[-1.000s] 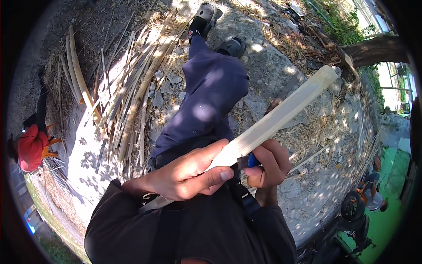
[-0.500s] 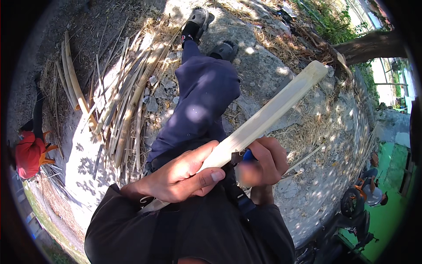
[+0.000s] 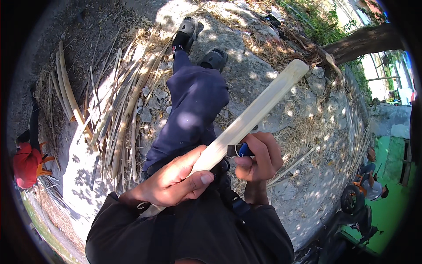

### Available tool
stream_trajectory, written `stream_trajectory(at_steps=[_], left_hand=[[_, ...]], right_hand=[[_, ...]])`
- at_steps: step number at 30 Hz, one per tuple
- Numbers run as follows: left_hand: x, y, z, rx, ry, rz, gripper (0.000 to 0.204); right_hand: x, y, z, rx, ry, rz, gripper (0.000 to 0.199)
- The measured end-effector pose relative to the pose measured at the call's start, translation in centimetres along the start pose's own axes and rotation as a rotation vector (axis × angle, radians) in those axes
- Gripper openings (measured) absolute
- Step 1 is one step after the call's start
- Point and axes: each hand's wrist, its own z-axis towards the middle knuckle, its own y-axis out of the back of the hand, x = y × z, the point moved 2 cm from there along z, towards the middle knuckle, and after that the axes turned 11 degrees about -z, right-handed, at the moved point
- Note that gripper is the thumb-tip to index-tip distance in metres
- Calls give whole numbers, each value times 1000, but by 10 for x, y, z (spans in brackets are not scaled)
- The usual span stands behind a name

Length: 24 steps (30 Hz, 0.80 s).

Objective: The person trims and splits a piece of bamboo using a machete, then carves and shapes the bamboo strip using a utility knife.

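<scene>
A long, pale bamboo slat (image 3: 259,108) slants across my lap, its rounded end up and to the right. My left hand (image 3: 178,180) is closed round its lower part, the thumb lying along the top face. My right hand (image 3: 263,156) grips a small blue-handled knife (image 3: 243,150) at the slat's right edge. The short dark blade points left and meets or nearly meets that edge; exact contact is hard to tell. The slat's lower end passes beneath my left wrist.
A heap of split bamboo strips (image 3: 118,127) lies on the ground to the left. A person in red (image 3: 26,165) is at the far left, another person (image 3: 376,189) near a motorcycle (image 3: 352,201) at the right. Loose stones (image 3: 147,114) and a tree trunk (image 3: 367,44) stand farther off.
My right hand and the knife have shifted slightly, and the knife shows more clearly, less blurred. The slat appears a little lower and farther left, along with the whole view.
</scene>
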Motion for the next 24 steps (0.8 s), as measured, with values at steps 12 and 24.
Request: stream_trajectory(at_steps=[12, 24], left_hand=[[-2, 3, -1, -17, -25, 25, 38], [3, 3, 1, -38, -127, 334, 25]], right_hand=[[-5, 2, -9, 287, -20, 179, 47], [-11, 7, -17, 258, 27, 256, 44]])
